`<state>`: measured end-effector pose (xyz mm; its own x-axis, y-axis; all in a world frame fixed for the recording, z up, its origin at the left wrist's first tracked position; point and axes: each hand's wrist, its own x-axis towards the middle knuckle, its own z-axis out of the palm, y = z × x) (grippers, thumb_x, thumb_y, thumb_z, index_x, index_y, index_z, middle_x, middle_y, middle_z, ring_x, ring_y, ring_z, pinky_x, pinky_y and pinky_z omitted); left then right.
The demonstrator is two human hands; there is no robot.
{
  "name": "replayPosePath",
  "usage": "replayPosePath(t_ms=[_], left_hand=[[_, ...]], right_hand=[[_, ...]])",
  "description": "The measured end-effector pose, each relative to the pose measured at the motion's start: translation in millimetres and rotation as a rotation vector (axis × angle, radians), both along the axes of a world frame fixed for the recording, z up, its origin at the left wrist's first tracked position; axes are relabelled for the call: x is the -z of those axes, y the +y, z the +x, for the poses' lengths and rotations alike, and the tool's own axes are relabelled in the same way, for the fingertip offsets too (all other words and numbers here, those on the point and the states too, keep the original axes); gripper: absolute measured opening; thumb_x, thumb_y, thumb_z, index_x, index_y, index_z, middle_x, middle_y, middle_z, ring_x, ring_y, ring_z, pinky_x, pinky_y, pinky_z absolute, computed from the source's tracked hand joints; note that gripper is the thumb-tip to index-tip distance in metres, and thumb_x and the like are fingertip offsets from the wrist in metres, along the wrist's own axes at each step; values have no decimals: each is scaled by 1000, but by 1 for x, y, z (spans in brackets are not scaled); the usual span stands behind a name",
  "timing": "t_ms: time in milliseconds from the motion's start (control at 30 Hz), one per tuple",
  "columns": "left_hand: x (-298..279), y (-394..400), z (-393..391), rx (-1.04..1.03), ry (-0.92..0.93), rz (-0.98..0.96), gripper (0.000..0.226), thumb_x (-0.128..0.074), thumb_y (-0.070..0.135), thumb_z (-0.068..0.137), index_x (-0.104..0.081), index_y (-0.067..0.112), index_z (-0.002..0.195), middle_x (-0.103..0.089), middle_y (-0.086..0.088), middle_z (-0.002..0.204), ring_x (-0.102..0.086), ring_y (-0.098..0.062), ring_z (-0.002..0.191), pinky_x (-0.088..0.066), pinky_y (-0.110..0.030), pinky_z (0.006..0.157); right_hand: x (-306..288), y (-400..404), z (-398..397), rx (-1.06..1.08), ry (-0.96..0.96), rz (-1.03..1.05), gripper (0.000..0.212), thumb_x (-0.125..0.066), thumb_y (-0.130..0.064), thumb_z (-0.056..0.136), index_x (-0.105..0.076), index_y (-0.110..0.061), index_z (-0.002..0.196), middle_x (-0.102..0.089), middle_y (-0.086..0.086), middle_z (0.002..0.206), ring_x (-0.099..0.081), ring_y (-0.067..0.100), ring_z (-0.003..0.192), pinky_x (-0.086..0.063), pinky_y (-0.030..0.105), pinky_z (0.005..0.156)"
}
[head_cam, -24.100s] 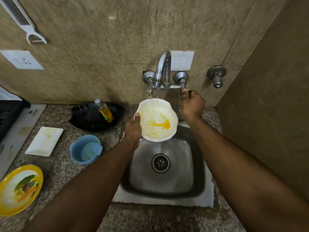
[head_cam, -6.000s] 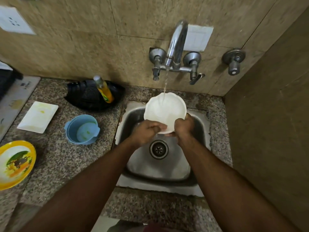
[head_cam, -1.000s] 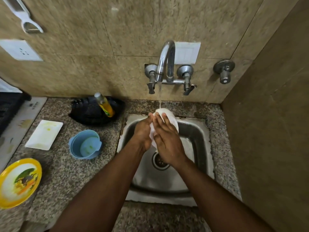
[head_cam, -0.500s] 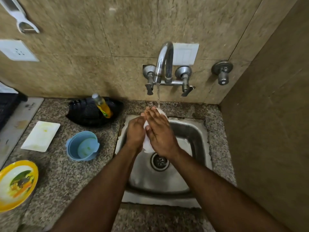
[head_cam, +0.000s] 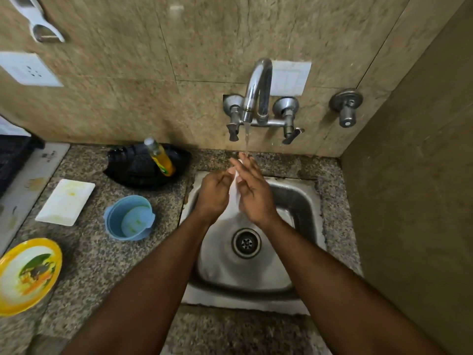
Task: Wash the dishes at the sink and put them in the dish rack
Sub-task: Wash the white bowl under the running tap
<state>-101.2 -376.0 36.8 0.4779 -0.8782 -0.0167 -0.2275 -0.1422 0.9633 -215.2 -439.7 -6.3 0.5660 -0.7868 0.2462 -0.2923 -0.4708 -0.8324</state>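
Note:
A white bowl [head_cam: 233,201] stands on edge over the steel sink [head_cam: 302,201], pressed between my two hands, so only a thin strip of it shows. My left hand [head_cam: 215,192] grips it from the left. My right hand [head_cam: 252,192] lies flat against its right side, fingers stretched up toward the tap [head_cam: 256,90]. A thin stream of water [head_cam: 247,139] falls from the spout onto my fingertips and the bowl's top edge.
On the granite counter left of the sink are a blue cup [head_cam: 129,217], a soiled white rectangular plate [head_cam: 65,202], a yellow-rimmed plate with food scraps [head_cam: 28,275], and a soap bottle [head_cam: 160,160] leaning in a black tray [head_cam: 133,167]. A wall closes the right side.
The bowl has turned more edge-on between my palms and shows less than a second ago. My right hand's fingers have slid up into the water stream. The tap keeps running.

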Motion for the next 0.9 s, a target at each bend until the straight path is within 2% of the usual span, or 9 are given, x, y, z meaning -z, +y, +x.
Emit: replayPosePath(t_ms=[67, 133, 233, 300, 367, 500, 667, 767, 900], left_hand=[[-2, -3, -2, 14, -9, 18, 39, -49, 20, 110, -67, 4, 79, -58, 7, 64, -50, 4, 55, -41, -17, 58], [2, -6, -3, 12, 55, 25, 37, -50, 24, 109, -69, 7, 83, -66, 5, 68, -58, -2, 63, -49, -27, 63], [2, -9, -2, -48, 344, 17, 29, -49, 20, 109, -75, 8, 101, -77, -3, 88, -71, -14, 80, -57, -31, 73], [2, -8, 0, -77, 518, 17, 28, -52, 21, 108, -75, 5, 109, -78, -15, 100, -73, -29, 91, -60, -42, 83], [7, -1, 2, -79, 624, 8, 27, -55, 22, 106, -77, 5, 108, -76, -22, 106, -71, -39, 99, -56, -57, 93], [22, 16, -1, -100, 740, 23, 27, -54, 20, 104, -79, 9, 105, -77, -15, 107, -71, -34, 101, -53, -56, 96], [18, 14, 5, -89, 779, 124, 38, -67, 24, 83, -69, 1, 113, -71, -20, 111, -65, -40, 104, -52, -51, 88], [11, 3, 10, -23, 595, 211, 23, -63, 18, 93, -76, 3, 105, -77, -19, 106, -70, -44, 106, -53, -60, 94], [1, -6, 0, -135, 390, 203, 29, -55, 22, 104, -74, 11, 85, -77, -2, 77, -71, -17, 75, -55, -24, 61]], right_hand=[[0, -18, 6, 114, -41, 282, 48, -40, -32, 100, -55, -29, 146, -45, -4, 158, -37, 11, 147, -29, 38, 124], [-9, -30, 10, 238, -27, 444, 54, -39, -41, 95, -55, -31, 145, -53, -3, 152, -49, 17, 138, -38, 44, 118], [-17, -16, 7, 166, 146, 149, 58, -32, -48, 101, -39, -30, 156, -31, 4, 166, -29, 23, 152, -26, 38, 124], [-8, -17, 5, 104, 83, 133, 58, -36, -47, 103, -34, -29, 158, -24, 3, 168, -22, 21, 155, -20, 34, 125], [-4, -27, 8, 184, -6, 374, 60, -42, -50, 97, -44, -30, 154, -39, 2, 162, -36, 21, 148, -27, 37, 123], [-10, -45, 3, 339, -8, 773, 47, -58, -62, 87, -67, -35, 125, -69, -5, 122, -64, 23, 110, -53, 41, 99], [-8, -37, 0, 293, 96, 498, 39, -54, -58, 96, -68, -30, 121, -63, -4, 115, -60, 21, 106, -42, 32, 87], [-2, -33, 1, 87, 267, 93, 32, -45, -54, 98, -63, -33, 114, -61, -1, 120, -58, 23, 108, -47, 39, 92], [2, -33, 8, 88, 170, 21, 41, -37, -46, 104, -66, -19, 111, -65, 7, 112, -59, 26, 104, -48, 44, 94]])
